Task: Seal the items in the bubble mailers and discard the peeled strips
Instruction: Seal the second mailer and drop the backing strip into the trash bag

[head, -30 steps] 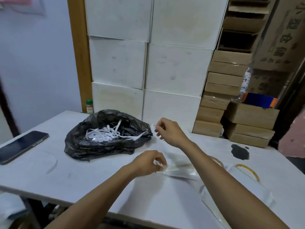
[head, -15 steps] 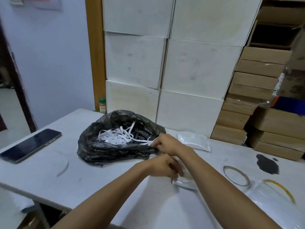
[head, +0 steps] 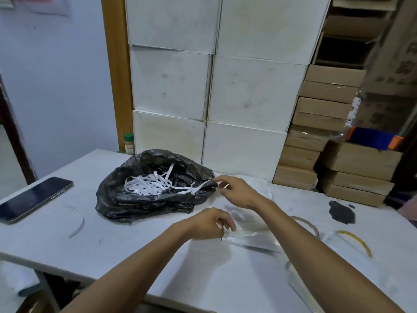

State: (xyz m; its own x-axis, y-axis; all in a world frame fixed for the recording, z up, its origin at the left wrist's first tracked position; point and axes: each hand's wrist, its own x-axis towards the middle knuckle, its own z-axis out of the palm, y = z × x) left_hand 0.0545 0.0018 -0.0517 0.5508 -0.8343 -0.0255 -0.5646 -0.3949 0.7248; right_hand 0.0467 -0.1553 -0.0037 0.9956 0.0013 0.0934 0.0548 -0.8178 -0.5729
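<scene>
While the left hand [head: 209, 224] curls its fingers down on the near edge of a bubble mailer [head: 252, 236] and pinches it, the mailer lies flat on the desk [head: 135, 245] just in front of the person. The right hand [head: 237, 192] is at the rim of the black bag [head: 140, 199] with its fingers half spread. Its thumb and forefinger meet the end of one white strip [head: 198, 186] that trails over the rim; whether they grip it or only touch it cannot be told. A tangle of peeled strips [head: 146, 185] fills the bag, too knotted to count. A second white mailer [head: 261, 186] shows behind the right wrist. There is one bag and one phone [head: 33, 198], which lies face up at the left edge. Three thin rings rest on the desk: a pale one [head: 79, 224] on the left, a grey one [head: 309, 223] beside the right forearm, and a yellow one [head: 358, 241] further right. Six white boxes [head: 171, 86] are stacked behind, with one green-capped bottle [head: 129, 144] beside them.
</scene>
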